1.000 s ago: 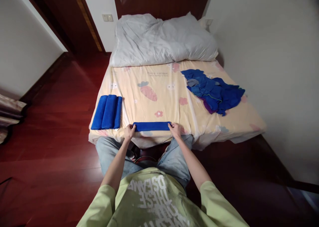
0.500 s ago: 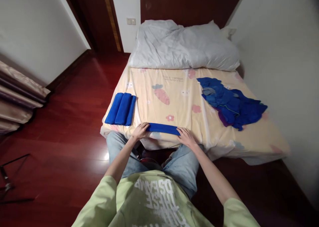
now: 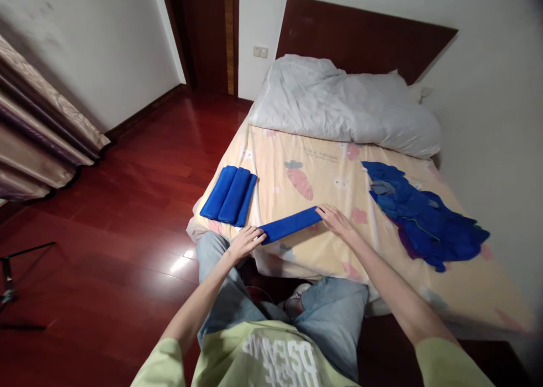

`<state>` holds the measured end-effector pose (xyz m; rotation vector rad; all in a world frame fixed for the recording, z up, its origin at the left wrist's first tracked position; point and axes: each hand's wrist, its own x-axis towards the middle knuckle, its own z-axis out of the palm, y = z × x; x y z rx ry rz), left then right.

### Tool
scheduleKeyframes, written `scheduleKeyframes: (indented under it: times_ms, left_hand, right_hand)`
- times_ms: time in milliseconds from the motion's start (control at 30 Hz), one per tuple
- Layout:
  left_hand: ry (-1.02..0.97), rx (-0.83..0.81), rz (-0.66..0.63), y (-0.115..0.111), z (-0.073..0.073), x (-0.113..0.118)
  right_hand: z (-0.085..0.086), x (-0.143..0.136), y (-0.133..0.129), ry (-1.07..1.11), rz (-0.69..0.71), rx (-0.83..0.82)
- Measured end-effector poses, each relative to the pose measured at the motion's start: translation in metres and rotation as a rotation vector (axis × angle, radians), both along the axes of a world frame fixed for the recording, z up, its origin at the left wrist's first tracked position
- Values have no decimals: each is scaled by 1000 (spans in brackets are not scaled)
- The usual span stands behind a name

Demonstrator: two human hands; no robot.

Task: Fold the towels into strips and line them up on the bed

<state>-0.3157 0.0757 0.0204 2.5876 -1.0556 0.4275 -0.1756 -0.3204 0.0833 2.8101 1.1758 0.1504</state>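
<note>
Folded blue towel (image 3: pixel 291 224) lies as a narrow strip on the bed (image 3: pixel 331 251), near the foot edge, just right of the three stacked-side-by-side folded towels (image 3: pixel 229 196). Long axis runs skewed: near end low-left, far end up-right, so it sits diagonal to the foot edge of the bed.

Left hand (image 3: pixel 246 242) is at the strip's near-left end, fingers curled onto it, looks like a light pinch on the end; exact grip is hard to tell. Right hand (image 3: pixel 336 220) is at the far-right end, fingers spread and mostly flat, fingertips touching the towel's end, not closed around it. The strip spans between the two hands; each hand is at its own end, neither nearer the middle.

Relative to the strip: folded towels just left and slightly beyond, their long axes roughly parallel to each other. A loose pile of blue cloths (image 3: pixel 424 220) is well apart to the right. White duvet (image 3: pixel 339 104) bunched at the far end, under the headboard (image 3: pixel 365 42).
</note>
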Motion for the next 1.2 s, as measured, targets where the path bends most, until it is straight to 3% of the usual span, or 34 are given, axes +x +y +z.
scheduleKeyframes:
  times_ms: [133,233,400,533,667,767,967,1067,1200]
  left_hand:
    - [-135,-154,87,54,2,-20]
    - [-198,-193,187,93,1,-24]
    - [-234,-163,290,134,-2,-15]
    - [-252,-178,307,143,-8,-2]
    - [-247,-215,333,140,-23,5]
    - [-258,-236,373,137,-33,8]
    - [-220,-225,531,119,-26,-9]
    - [-213,-293,509,89,-20,-29]
    - [38,-339,309,26,-17,-43]
  right_hand:
    - [31,78,104,18,158,30]
    - [36,126,191,-11,289,99]
    - [16,180,313,-142,433,127]
    - [-14,199,361,-161,432,156]
    - [-48,201,368,-114,381,150]
    - [-63,198,367,-63,328,198]
    - [-49,174,350,69,317,365]
    - [-46,128,304,68,199,580]
    - [-62,28,194,93,-78,765]
